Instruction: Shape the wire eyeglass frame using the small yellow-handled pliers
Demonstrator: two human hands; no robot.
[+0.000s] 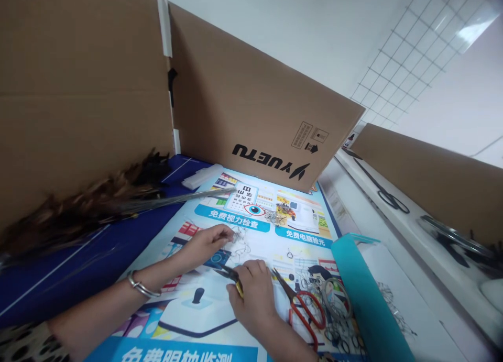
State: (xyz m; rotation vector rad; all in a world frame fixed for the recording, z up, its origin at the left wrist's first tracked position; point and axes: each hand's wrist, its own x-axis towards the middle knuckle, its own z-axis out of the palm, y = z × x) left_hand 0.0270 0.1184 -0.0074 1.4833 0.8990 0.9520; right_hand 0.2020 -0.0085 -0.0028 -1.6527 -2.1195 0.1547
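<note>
My left hand (212, 242) is over the poster, its thumb and fingers pinched together. Whatever it grips is too small to make out. Thin, pale wire pieces (240, 247) lie in a loose tangle beside its fingertips. My right hand (255, 294) is closed around a pair of pliers (231, 274) with dark jaws and a yellow-and-black grip; the jaws point left, below my left hand. Just right of that hand lie red-handled scissors (308, 312), blades toward the back. Beside the scissors are a clear ring-shaped roll (337, 299) and a heap of small dark wire loops (343, 333).
A printed poster (204, 294) covers the blue table (70, 267). Brown feathers (78, 205) with long stems lie at left. Cardboard panels (236, 100) stand behind and left. A teal box edge (369, 299) borders the right, near a white ledge holding black-handled scissors (393, 200).
</note>
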